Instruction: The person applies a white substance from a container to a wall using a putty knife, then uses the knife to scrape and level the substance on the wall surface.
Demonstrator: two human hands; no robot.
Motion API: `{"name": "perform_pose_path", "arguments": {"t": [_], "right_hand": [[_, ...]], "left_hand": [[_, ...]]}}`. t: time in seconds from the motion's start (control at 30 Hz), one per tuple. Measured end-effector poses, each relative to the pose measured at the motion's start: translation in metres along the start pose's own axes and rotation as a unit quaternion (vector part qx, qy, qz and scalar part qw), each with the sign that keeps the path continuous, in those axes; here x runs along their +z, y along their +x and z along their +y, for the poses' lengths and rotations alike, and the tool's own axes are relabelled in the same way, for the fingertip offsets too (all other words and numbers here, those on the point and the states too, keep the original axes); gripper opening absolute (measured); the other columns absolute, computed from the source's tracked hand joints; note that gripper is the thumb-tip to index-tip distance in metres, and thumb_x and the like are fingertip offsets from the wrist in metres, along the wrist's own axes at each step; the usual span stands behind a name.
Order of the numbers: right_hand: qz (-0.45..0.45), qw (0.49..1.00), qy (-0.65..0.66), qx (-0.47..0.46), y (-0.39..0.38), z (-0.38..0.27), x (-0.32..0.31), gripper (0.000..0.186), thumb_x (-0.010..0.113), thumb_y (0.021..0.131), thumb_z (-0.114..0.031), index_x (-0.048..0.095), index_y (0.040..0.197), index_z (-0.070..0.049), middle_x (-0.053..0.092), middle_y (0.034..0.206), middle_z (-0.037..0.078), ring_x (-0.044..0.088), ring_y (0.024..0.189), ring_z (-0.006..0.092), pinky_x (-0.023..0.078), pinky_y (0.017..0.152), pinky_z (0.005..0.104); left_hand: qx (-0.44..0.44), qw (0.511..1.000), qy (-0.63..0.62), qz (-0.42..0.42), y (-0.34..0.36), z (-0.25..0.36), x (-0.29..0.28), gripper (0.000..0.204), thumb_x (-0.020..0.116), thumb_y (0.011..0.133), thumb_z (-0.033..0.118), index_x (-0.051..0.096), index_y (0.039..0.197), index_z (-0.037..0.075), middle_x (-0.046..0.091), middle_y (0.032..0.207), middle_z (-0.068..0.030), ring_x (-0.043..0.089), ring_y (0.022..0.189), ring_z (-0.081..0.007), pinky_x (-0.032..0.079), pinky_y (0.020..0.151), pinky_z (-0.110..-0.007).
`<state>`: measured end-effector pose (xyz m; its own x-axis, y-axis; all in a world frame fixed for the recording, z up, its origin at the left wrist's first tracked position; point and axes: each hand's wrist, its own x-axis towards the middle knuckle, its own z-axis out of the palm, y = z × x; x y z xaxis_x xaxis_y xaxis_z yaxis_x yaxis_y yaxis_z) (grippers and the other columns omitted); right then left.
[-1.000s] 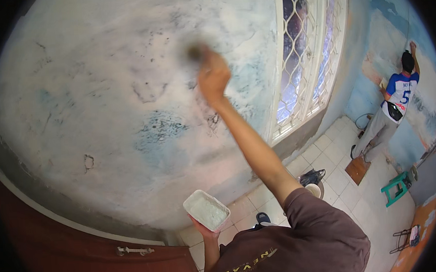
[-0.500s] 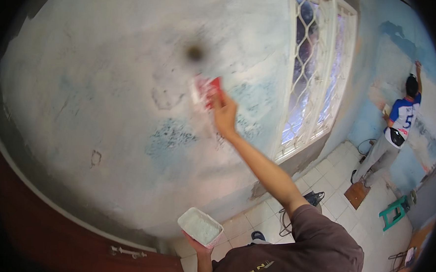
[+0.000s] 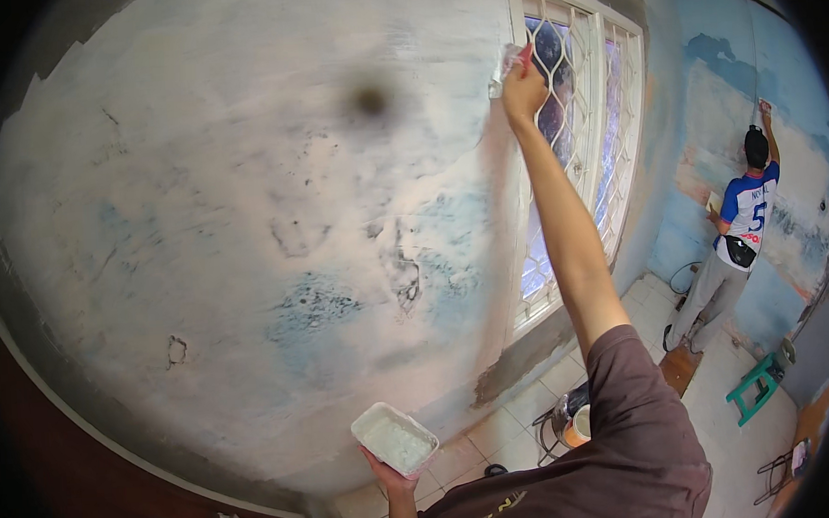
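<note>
My right hand (image 3: 524, 96) is raised at the wall's right side, closed around a flat putty scraper (image 3: 498, 78) with red on it. The scraper rests against the wall beside the window frame, and my fingers hide part of it. Low in front of me, my left hand (image 3: 388, 471) holds a white rectangular tub (image 3: 409, 422) from beneath. Whitish paste (image 3: 393, 440) lies inside the tub. The wall (image 3: 216, 222) is patchy off-white and pale blue, with dark specks, scuffs and a few chipped spots.
A barred white window (image 3: 566, 110) adjoins the wall. On the right, a co-worker (image 3: 751, 208) reaches up to another blue wall. A green stool (image 3: 754, 389) and a bucket (image 3: 581, 425) stand on the tiled floor. A brown door (image 3: 164, 488) is at lower left.
My right hand has moved up and right with the scraper, from mid-wall to the window's edge. The tub has shifted slightly right. A bucket has come into view beside my sleeve.
</note>
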<state>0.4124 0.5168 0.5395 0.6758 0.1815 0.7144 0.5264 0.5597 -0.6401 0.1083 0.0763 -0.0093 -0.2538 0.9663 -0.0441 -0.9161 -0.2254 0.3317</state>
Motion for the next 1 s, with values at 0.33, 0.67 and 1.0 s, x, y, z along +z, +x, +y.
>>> {"name": "perform_pose_path", "arguments": {"t": [0.33,0.67,1.0], "right_hand": [[0.023,0.962,0.091,-0.255,-0.162,-0.198,0.034,0.032,0.059,0.097,-0.009,0.075,0.125,-0.012,0.072,0.086,0.017,0.066,0.076,0.0359,0.042,0.077,0.0504],[-0.265,0.876,0.265,-0.304,-0.317,-0.306,-0.014,0.019,0.060,0.101,-0.008,0.074,0.113,-0.003,0.070,0.076,0.019,0.066,0.065,0.0341,0.044,0.069,0.0480],[-0.080,0.948,0.306,0.028,-0.146,-0.095,-0.034,0.041,0.060,0.110,-0.038,0.077,0.116,-0.001,0.069,0.073,0.005,0.063,0.064,0.0126,0.051,0.061,0.0354]], "left_hand": [[0.035,0.999,0.006,0.012,-0.042,0.024,-0.013,0.080,0.036,0.104,0.076,0.045,0.159,0.019,0.060,0.150,-0.0079,0.062,0.134,-0.0345,0.053,0.109,-0.060],[0.077,0.996,-0.001,0.039,-0.086,0.029,-0.021,0.076,0.036,0.106,0.073,0.046,0.158,0.019,0.061,0.149,-0.0075,0.062,0.134,-0.0349,0.053,0.109,-0.059],[0.045,0.997,-0.009,0.058,-0.088,0.033,-0.058,0.078,0.037,0.104,0.075,0.047,0.157,0.019,0.062,0.148,-0.0081,0.062,0.133,-0.0358,0.053,0.109,-0.060]]}}
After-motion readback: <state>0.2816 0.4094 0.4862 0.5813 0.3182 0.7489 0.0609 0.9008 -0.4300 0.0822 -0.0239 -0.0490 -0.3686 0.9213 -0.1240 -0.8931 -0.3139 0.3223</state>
